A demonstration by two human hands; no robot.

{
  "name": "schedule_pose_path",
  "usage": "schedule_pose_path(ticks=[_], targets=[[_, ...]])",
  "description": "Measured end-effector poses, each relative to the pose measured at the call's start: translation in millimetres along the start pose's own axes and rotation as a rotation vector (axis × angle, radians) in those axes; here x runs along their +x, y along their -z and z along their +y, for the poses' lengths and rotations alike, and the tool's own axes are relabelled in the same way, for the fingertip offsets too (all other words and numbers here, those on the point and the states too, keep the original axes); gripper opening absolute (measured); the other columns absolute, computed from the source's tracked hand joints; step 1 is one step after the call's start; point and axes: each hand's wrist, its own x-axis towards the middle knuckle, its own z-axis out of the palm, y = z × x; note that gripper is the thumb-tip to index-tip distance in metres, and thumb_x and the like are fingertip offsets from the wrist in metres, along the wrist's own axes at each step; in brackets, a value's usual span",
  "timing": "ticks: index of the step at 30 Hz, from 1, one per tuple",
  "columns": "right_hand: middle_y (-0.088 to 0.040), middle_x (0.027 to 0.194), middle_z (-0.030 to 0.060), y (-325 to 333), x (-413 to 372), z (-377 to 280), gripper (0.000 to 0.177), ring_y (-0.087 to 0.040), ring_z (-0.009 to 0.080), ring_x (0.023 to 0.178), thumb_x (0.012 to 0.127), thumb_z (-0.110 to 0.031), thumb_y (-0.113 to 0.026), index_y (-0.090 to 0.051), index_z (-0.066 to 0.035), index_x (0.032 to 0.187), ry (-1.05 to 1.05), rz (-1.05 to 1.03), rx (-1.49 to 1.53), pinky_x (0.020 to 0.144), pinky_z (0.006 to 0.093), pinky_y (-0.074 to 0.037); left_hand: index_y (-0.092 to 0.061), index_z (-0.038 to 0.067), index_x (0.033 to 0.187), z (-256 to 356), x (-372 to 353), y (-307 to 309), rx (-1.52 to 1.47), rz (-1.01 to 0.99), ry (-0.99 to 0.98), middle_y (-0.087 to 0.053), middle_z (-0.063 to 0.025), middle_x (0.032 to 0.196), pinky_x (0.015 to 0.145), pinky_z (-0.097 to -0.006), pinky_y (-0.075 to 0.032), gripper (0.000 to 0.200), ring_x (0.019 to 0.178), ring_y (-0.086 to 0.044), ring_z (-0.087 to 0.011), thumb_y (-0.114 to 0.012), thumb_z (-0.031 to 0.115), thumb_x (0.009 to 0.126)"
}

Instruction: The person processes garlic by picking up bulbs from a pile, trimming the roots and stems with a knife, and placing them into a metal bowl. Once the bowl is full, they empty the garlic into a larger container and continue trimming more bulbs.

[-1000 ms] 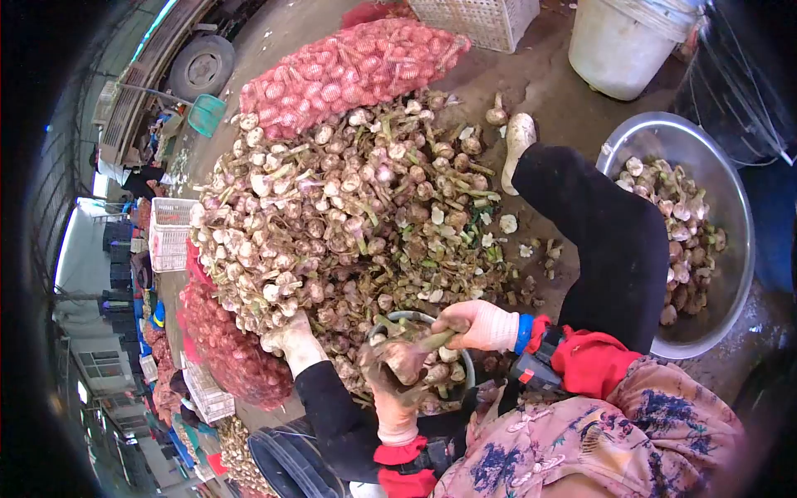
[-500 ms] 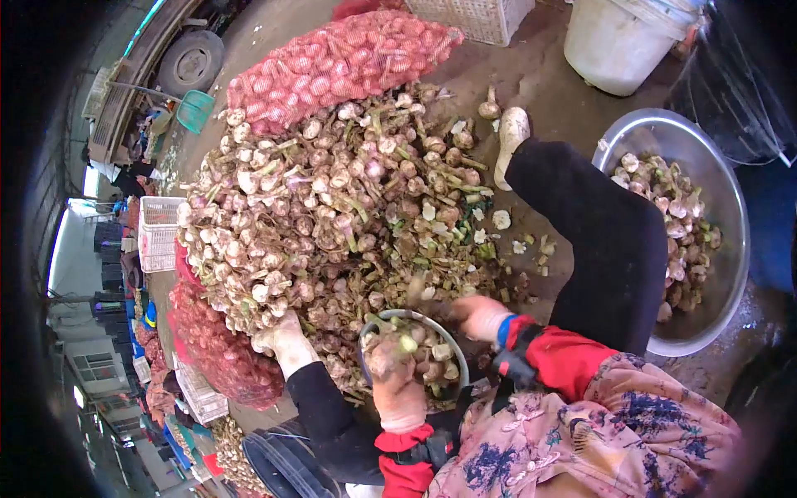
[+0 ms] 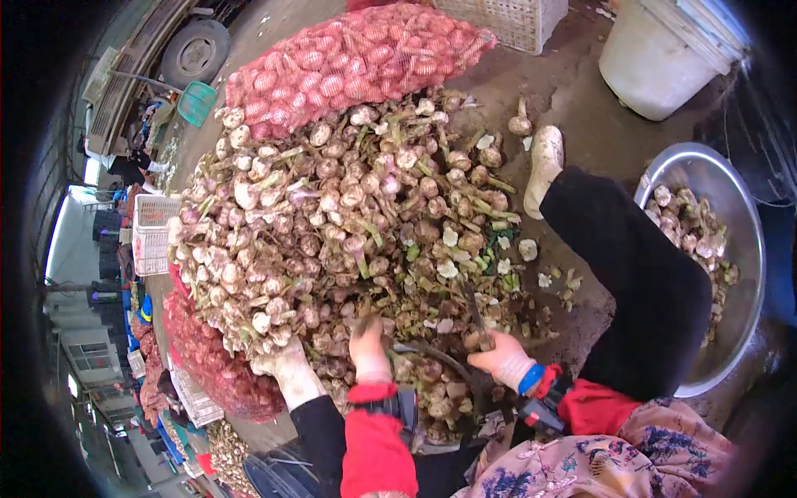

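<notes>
My left hand (image 3: 369,349) reaches to the lower edge of a large heap of garlic bulbs (image 3: 332,216) with stems; its fingertips are among the bulbs, and what they hold is too hidden to tell. My right hand (image 3: 502,358) is wrapped round the handle of a tool with a dark blade (image 3: 471,305) that points up toward the heap. Between and below both hands stands a round container (image 3: 438,353) with a dark rim, holding trimmed bulbs (image 3: 440,398). Cut stems and pale scraps (image 3: 448,270) lie on the heap's right side.
Red net sacks of bulbs lie behind the heap (image 3: 349,66) and at its left (image 3: 220,357). A metal basin (image 3: 751,249) with bulbs stands at the right, beyond my leg (image 3: 631,274). A white bucket (image 3: 660,66) and a woven basket (image 3: 515,23) are at the top.
My left hand has moved from over the container to the heap's edge. My right hand shifted slightly right and down, and its blade now shows clearly. The view has shifted a little.
</notes>
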Motion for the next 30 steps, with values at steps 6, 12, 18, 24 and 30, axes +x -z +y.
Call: schedule_pose_path(ticks=[6,12,18,24,30], targets=[[-0.067,0.091,0.007,-6,5,-15,0.036,-0.061,0.0136,0.081,0.072,-0.014,-0.071,-0.062,-0.002,0.106,-0.076,-0.018,0.159,0.076,0.0267,-0.048,-0.049,-0.004,0.126,-13,149,-87,0.699,0.381,0.21,-0.057,-0.019,0.123,0.093,-0.0367,-0.042,0.075,0.111,-0.055,-0.0343,-0.077,0.032,0.066],[-0.065,0.09,0.0059,-2,12,-16,0.033,-0.059,0.011,0.08,0.073,-0.014,-0.071,-0.063,-0.004,0.104,-0.118,-0.015,0.054,0.077,0.0268,-0.048,-0.036,-0.006,0.135,-84,177,-72,0.387,0.318,0.133,-0.046,-0.0272,0.131,0.099,-0.037,-0.039,0.101,0.117,-0.05,-0.0346,-0.084,0.03,0.054],[-0.064,0.105,0.0066,-7,10,-17,0.041,-0.059,0.0129,0.096,0.077,-0.011,-0.071,-0.057,-0.002,0.114,0.159,0.156,0.231,0.086,0.028,-0.046,-0.038,-0.006,0.125,-37,3,-63,0.242,-0.387,0.103,-0.06,-0.0136,0.102,0.077,-0.0327,-0.05,0.074,0.09,-0.059,-0.0207,-0.076,0.0,0.061],[-0.063,0.111,0.0057,-3,-20,-44,0.039,-0.059,0.0154,0.098,0.086,-0.024,-0.065,-0.057,0.001,0.115,0.116,-0.183,0.529,0.088,0.0285,-0.045,-0.044,0.0,0.121,14,-122,-60,-0.007,-0.44,-0.052,-0.055,-0.0102,0.115,0.09,-0.0325,-0.045,0.07,0.102,-0.055,-0.0188,-0.079,0.005,0.061],[-0.064,0.107,0.0054,4,-42,-34,0.039,-0.062,0.0176,0.091,0.089,-0.035,-0.059,-0.059,-0.005,0.113,-0.2,-0.415,0.781,0.083,0.0353,-0.049,-0.047,0.006,0.127,31,-158,-36,0.489,-0.318,-0.501,-0.057,-0.0093,0.117,0.091,-0.0325,-0.045,0.081,0.103,-0.056,-0.0198,-0.083,0.006,0.054]])
